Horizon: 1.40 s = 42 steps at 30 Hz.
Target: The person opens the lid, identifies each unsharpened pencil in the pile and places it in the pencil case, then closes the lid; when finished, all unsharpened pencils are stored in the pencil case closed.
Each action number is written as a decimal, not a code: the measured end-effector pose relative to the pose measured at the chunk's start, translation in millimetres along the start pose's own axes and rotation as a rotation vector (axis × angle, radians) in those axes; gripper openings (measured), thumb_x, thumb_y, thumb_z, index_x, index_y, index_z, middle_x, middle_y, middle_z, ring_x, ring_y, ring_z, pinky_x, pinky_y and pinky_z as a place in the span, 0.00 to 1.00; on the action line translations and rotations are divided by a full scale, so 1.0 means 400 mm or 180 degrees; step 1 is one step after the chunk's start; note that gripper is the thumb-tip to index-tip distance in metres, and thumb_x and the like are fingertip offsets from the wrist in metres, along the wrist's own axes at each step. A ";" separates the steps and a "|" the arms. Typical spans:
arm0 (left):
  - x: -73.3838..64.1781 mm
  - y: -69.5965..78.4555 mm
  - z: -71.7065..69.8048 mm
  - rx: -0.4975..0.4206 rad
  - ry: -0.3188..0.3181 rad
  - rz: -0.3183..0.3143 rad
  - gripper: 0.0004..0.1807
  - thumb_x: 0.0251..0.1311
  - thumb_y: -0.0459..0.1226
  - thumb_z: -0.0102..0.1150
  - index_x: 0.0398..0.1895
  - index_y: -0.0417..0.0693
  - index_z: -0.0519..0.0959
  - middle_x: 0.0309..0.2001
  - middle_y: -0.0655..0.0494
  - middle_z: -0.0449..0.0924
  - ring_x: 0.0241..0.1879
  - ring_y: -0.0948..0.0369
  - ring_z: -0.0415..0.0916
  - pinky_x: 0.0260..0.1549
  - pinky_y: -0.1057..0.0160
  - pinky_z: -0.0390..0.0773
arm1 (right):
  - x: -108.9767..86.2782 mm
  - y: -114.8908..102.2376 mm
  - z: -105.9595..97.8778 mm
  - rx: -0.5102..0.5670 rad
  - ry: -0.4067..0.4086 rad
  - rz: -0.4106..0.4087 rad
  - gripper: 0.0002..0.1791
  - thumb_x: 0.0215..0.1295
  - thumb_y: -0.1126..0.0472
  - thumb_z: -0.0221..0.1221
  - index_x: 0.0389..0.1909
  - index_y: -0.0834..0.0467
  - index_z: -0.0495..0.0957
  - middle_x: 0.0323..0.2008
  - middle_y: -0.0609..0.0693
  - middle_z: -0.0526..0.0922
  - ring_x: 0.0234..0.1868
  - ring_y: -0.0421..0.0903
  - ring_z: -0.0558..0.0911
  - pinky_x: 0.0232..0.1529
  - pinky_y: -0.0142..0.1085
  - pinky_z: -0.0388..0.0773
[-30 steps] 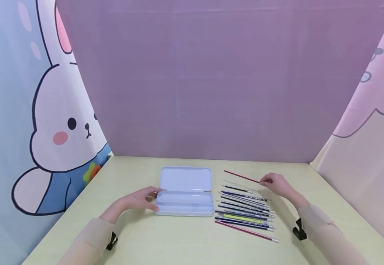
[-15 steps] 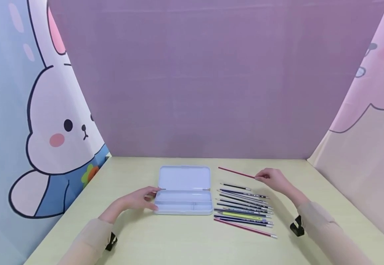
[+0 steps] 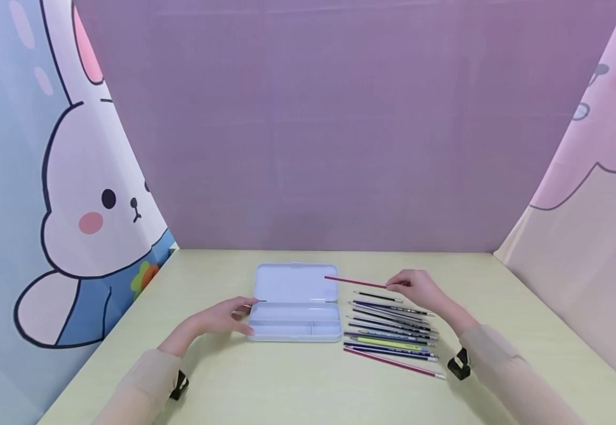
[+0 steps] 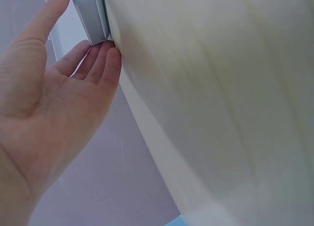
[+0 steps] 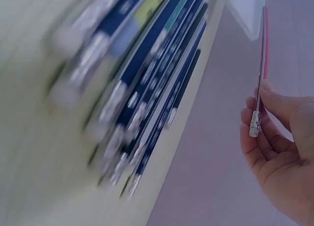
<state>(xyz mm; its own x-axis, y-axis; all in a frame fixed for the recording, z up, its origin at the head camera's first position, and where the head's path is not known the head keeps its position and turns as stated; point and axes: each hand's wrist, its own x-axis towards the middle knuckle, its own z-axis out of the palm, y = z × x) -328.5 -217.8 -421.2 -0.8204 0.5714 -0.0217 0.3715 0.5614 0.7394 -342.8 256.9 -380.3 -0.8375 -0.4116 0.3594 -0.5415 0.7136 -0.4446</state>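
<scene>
A white pencil case [image 3: 295,314] lies with its lid [image 3: 292,282] folded back, its tray divided into compartments. At its left end, my left hand [image 3: 221,319] holds the case between thumb and fingers; the left wrist view shows the fingertips against the corner of the case [image 4: 91,19]. My right hand [image 3: 418,289] pinches a red pencil [image 3: 358,282] near its eraser end, above the table. The pencil points left, its tip over the lid's right part. In the right wrist view the white eraser [image 5: 253,132] sticks out past my fingers.
Right of the case lies a row of several dark pencils [image 3: 393,324], with a yellow-green pencil [image 3: 387,344] among them. Another red pencil [image 3: 395,363] is nearest the front. A purple backdrop [image 3: 308,130] rises behind the table [image 3: 265,383].
My right hand has carried the red pencil leftward, from right of the case until its tip is over the lid. My left hand has stayed at the case's left end.
</scene>
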 end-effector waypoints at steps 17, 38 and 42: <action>0.002 0.006 0.001 0.0038 0.0000 -0.0099 0.42 0.51 0.43 0.68 0.65 0.34 0.61 0.64 0.36 0.63 0.61 0.41 0.64 0.61 0.45 0.67 | 0.056 -0.098 0.079 0.0265 -0.0091 -0.0246 0.05 0.60 0.63 0.62 0.34 0.58 0.85 0.28 0.47 0.82 0.27 0.34 0.74 0.28 0.27 0.75; 0.005 0.014 0.002 0.0014 0.0015 -0.0181 0.42 0.52 0.43 0.68 0.66 0.35 0.61 0.64 0.36 0.64 0.61 0.42 0.64 0.62 0.45 0.66 | 0.115 -0.189 0.179 0.0440 -0.0525 -0.0362 0.06 0.60 0.65 0.61 0.34 0.63 0.85 0.30 0.49 0.84 0.30 0.37 0.77 0.31 0.26 0.76; 0.005 0.014 0.001 0.0004 0.0013 -0.0149 0.42 0.52 0.42 0.68 0.66 0.34 0.61 0.64 0.36 0.64 0.61 0.42 0.64 0.61 0.45 0.66 | 0.123 -0.198 0.201 0.0351 -0.0544 -0.0437 0.05 0.59 0.66 0.62 0.32 0.62 0.85 0.29 0.50 0.84 0.30 0.37 0.77 0.31 0.26 0.76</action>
<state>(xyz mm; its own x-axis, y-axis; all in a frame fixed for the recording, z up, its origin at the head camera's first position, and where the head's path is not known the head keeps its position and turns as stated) -328.0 -213.4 -417.2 -0.8387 0.5420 -0.0536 0.3331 0.5883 0.7369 -347.1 134.7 -393.4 -0.7508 -0.5970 0.2829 -0.6479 0.5820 -0.4914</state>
